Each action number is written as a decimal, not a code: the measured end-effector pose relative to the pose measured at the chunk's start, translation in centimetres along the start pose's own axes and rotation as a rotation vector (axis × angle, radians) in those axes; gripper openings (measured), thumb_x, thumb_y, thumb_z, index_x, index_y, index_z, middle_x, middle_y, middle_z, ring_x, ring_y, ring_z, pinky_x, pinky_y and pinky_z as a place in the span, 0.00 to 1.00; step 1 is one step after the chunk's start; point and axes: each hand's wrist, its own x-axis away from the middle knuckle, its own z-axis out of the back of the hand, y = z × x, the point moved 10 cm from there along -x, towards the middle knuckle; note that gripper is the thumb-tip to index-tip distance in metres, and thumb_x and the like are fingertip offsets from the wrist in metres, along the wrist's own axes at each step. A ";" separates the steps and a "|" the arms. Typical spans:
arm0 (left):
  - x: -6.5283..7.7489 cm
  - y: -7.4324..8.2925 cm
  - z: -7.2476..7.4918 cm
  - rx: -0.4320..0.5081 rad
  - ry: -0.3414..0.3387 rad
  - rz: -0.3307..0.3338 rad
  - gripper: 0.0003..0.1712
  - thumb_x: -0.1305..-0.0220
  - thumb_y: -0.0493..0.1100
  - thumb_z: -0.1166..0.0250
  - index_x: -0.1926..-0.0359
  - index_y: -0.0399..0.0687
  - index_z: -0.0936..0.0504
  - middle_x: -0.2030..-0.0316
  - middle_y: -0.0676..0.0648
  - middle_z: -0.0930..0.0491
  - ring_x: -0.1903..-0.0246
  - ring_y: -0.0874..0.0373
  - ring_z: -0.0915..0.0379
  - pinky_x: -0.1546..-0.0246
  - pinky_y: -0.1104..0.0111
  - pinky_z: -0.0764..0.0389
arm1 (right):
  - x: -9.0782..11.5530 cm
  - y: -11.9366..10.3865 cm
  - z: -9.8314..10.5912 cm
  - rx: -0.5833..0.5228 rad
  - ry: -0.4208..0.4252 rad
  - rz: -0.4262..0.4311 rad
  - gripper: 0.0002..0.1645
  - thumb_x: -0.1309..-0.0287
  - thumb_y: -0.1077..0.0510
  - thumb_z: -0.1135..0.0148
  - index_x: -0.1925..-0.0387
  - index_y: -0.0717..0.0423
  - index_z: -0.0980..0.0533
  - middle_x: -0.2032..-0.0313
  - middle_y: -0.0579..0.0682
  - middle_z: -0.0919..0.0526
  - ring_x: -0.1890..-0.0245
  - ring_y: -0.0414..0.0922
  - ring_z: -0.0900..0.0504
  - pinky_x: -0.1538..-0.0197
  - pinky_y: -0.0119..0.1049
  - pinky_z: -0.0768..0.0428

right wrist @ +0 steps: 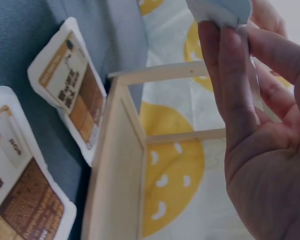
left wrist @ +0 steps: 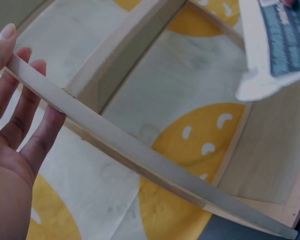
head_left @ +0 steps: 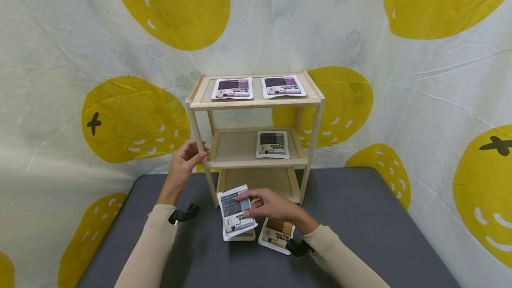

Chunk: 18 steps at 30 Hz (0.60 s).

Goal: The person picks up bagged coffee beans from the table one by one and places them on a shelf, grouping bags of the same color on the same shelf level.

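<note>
My left hand (head_left: 182,163) grips the left front post (left wrist: 140,145) of a small wooden shelf rack (head_left: 256,163), thumb on one side and fingers behind. In my right hand (head_left: 276,206) is a white pouch (head_left: 236,210) with a blue-grey label, pinched at its right side. That pouch is tilted, in front of the bottom shelf. Below it on the table, a brown-labelled pouch (head_left: 246,236) is mostly hidden in the head view. Another brown-labelled pouch (head_left: 276,234) lies under my right wrist. Both brown ones also show in the right wrist view.
Two purple-labelled pouches, a left one (head_left: 233,88) and a right one (head_left: 283,86), lie on the top shelf. A dark-labelled pouch (head_left: 273,144) lies at the right of the middle shelf. The rack stands on a dark grey table (head_left: 352,217) before a fruit-patterned cloth (head_left: 248,21).
</note>
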 end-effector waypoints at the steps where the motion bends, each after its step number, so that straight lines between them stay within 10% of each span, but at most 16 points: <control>1: 0.0 0.0 0.0 -0.001 -0.001 0.000 0.16 0.30 0.32 0.37 0.43 0.37 0.24 0.54 0.47 0.17 0.50 0.39 0.20 0.51 0.66 0.16 | 0.0 -0.2 0.1 -0.002 0.005 0.001 0.28 0.33 0.63 0.35 0.33 0.56 0.27 0.41 0.54 0.20 0.68 0.39 0.16 0.63 0.32 0.21; 10: -0.1 -0.2 0.0 -0.032 -0.005 -0.009 0.16 0.30 0.37 0.35 0.43 0.40 0.23 0.55 0.45 0.17 0.49 0.36 0.21 0.50 0.66 0.17 | 0.6 -3.1 1.2 0.043 0.040 0.050 0.31 0.33 0.62 0.35 0.31 0.55 0.29 0.51 0.56 0.18 0.56 0.43 0.14 0.58 0.34 0.18; 18: -0.1 -0.5 0.2 -0.035 0.002 0.005 0.16 0.30 0.35 0.36 0.43 0.39 0.23 0.54 0.45 0.17 0.49 0.35 0.22 0.51 0.66 0.17 | 0.9 -5.1 2.5 0.023 0.145 0.098 0.35 0.35 0.61 0.33 0.29 0.52 0.33 0.55 0.56 0.19 0.67 0.45 0.19 0.62 0.42 0.19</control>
